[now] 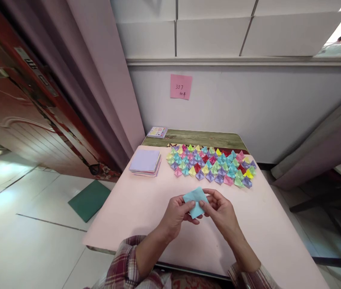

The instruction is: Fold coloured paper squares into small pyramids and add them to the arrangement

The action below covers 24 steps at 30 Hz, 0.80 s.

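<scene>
A light blue piece of folded paper (195, 196) is held up between my two hands, over the near middle of the table. My left hand (176, 214) pinches its left side, thumb on the front face and fingers behind. On the right edge, my right hand (220, 208) grips the same paper with its thumb in front; its fingers curl behind and are partly hidden. Beyond my hands stand many small folded paper pieces (209, 167) in rows, in pink, blue, green, yellow, red and purple.
A stack of square paper sheets (144, 161) lies at the table's left, with a purple sheet on top. Behind it is a small printed packet (157, 132). The pale pink tabletop (128, 208) meets a wall bearing a pink note (181, 86). A green board (89, 200) lies on the floor.
</scene>
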Each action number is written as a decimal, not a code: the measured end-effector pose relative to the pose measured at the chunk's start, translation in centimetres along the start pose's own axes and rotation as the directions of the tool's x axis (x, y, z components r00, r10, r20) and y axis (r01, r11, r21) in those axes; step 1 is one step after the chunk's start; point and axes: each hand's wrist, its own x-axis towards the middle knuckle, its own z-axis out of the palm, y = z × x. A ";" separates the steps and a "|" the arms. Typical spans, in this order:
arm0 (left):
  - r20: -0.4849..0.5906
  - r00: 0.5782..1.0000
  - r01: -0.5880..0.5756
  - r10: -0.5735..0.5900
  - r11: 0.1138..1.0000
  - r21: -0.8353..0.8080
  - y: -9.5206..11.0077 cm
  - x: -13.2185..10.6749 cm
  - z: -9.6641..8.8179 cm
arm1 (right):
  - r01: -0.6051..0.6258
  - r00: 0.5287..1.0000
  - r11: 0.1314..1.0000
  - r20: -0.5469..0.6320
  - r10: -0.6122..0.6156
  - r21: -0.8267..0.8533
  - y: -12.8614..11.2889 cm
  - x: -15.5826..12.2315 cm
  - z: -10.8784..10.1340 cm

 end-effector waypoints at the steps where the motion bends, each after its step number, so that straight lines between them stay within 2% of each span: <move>1: -0.006 1.000 -0.005 0.005 1.000 -0.001 0.0 -0.1 0.0 | 0.039 0.999 0.998 -0.020 -0.040 -0.052 -0.1 -0.2 0.0; 6: -0.010 1.000 -0.022 0.022 1.000 -0.004 0.0 -0.6 0.3 | 0.274 0.949 0.923 -0.078 -0.304 -0.270 -0.5 -1.2 -0.2; 11: -0.004 1.000 -0.028 0.028 0.999 -0.023 0.0 -1.1 0.7 | 0.393 0.886 0.847 -0.098 -0.453 -0.356 -0.4 -1.8 -0.4; 15: 0.007 0.999 -0.034 0.034 0.999 -0.010 0.0 -1.3 0.8 | 0.431 0.868 0.822 -0.078 -0.491 -0.372 -0.3 -2.0 -0.5; 21: -0.036 0.998 -0.053 0.053 0.999 -0.002 -0.1 -1.4 0.9 | 0.407 0.869 0.825 -0.113 -0.482 -0.392 -0.2 -1.9 -0.5; 24: -0.029 0.998 -0.055 0.054 0.998 -0.011 -0.1 -1.5 0.9 | 0.423 0.846 0.790 -0.118 -0.519 -0.445 -0.2 -1.9 -0.4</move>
